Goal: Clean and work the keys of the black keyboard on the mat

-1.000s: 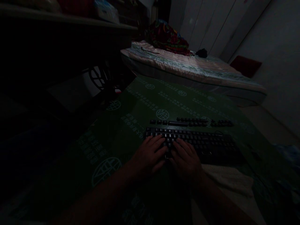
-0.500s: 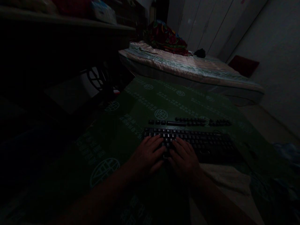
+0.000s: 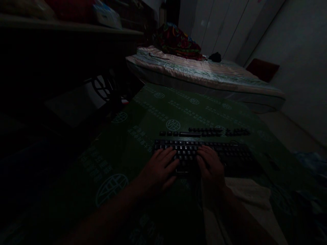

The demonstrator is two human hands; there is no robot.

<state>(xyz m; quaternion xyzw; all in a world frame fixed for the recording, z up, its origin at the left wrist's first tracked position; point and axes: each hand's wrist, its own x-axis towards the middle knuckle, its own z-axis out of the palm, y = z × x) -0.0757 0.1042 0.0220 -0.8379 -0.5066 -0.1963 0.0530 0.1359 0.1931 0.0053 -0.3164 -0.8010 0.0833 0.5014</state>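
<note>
A black keyboard [image 3: 187,157] lies on the green printed sheet [image 3: 143,160], with keycaps lifted off some of its places. My left hand [image 3: 159,170] rests over its left end, fingers stretched out and apart from the thumb. Farther right, my right hand [image 3: 211,166] lies over the middle of the keyboard, its fingers spread on the keys and holding nothing. Just beyond the keyboard stand rows of loose black keycaps [image 3: 212,132], including a long space bar [image 3: 190,134]. A beige cloth [image 3: 245,194] lies under my right forearm.
A bed [image 3: 204,75] with a striped cover stands behind the sheet, a red floral blanket [image 3: 178,42] heaped on it. To the left is a dark table [image 3: 76,27] with things on top, and a fan [image 3: 102,88] below it. The room is dim.
My right hand has moved to the right along the keyboard, away from my left hand. My left hand keeps its place on the left keys. The view has shifted slightly.
</note>
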